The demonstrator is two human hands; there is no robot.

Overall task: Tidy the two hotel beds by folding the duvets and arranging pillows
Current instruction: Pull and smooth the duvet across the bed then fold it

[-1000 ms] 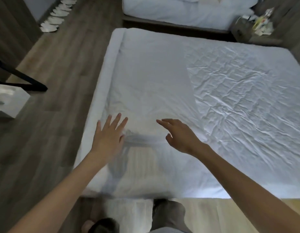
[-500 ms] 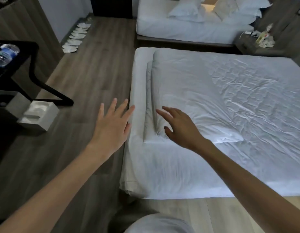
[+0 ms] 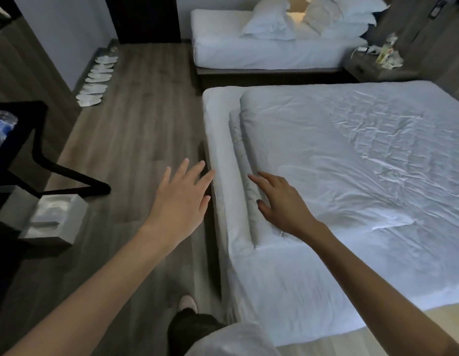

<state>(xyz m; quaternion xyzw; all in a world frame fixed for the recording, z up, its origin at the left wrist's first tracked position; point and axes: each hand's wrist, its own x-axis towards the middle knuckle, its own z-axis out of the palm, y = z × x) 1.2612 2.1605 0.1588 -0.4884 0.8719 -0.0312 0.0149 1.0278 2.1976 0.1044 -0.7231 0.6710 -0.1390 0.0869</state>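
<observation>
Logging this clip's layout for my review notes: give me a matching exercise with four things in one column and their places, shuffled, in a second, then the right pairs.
Things
1. pillows
2. slippers
3. bottle
4. right hand

Places
A. on the black table at left
B. at the folded edge of the duvet
C. on the far bed
D. in a row on the floor by the wall

Pairs: 1-C, 2-D, 3-A, 4-B.
</observation>
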